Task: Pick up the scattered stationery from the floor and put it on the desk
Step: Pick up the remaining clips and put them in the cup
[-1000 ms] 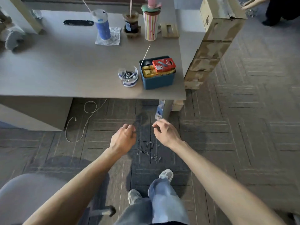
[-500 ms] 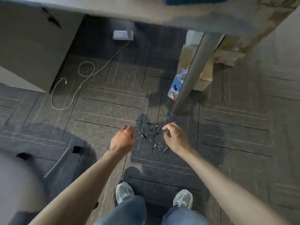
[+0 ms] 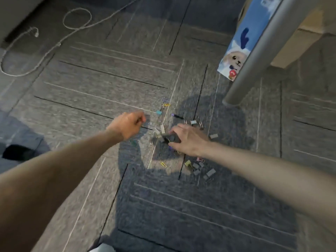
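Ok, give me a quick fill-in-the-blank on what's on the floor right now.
1. The right hand grips a dark binder clip; the left hand is curled into a ____.
2. The blue cartoon box stands behind the desk's metal ____.
3. The white cable lies toward the picture's upper ____.
Missing: fist; leg; left.

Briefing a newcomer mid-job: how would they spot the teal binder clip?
Find the grey desk leg on the carpet. Left of its foot, at the clip scatter's far edge beside the left hand, lies the teal binder clip. Its nearest neighbour is a yellow wire clip.
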Demonstrator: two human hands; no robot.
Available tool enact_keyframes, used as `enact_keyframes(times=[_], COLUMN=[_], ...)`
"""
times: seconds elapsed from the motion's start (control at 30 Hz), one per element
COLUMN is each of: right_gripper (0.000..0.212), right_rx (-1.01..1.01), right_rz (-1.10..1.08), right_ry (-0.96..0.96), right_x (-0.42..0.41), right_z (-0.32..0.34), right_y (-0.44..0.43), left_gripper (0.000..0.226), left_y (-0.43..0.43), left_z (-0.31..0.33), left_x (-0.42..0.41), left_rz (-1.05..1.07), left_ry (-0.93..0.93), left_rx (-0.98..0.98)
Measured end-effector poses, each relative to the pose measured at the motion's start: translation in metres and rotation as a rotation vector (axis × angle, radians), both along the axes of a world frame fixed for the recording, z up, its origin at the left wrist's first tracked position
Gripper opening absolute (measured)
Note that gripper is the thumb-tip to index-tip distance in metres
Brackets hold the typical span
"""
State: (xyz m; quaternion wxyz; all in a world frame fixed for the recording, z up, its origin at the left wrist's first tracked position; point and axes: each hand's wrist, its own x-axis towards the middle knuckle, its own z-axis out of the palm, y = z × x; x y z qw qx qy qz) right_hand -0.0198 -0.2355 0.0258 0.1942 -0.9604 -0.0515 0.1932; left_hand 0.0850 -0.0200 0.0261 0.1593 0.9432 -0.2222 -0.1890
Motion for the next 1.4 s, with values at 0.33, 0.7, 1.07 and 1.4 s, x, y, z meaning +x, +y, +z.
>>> enact_keyframes(times=[0.33,0.7,1.07,1.4], right_gripper=[0.031,0.015,0.016,0.016], right_rx=[-0.065,0.706,0.801,0.01], right_rz=[-0.12,-0.566,-0.714,0.105], right_ry=[-0.234,0.004,0.179,-0.114], right_x=[0.01,0.015,0.017,0.042], right_z=[-0.051,-0.016,-0.02,-0.047], right_y=[0.043,0.022,0.019,0.028], left_gripper=[0.019,0.042,0.015,0.021], left_y=[0.027,0.004,-0.017,0.019], left_z=[-0.039,-0.035,-0.033,-0.013], left_x=[-0.036,-0.024,-0.007,-0.013], left_rz=[-0.12,-0.167,-0.102,0.591], left_ry=[-0.103,-0.161,0.107,0.741], left_rx=[-0.061,-0.069,-0.073,-0.688])
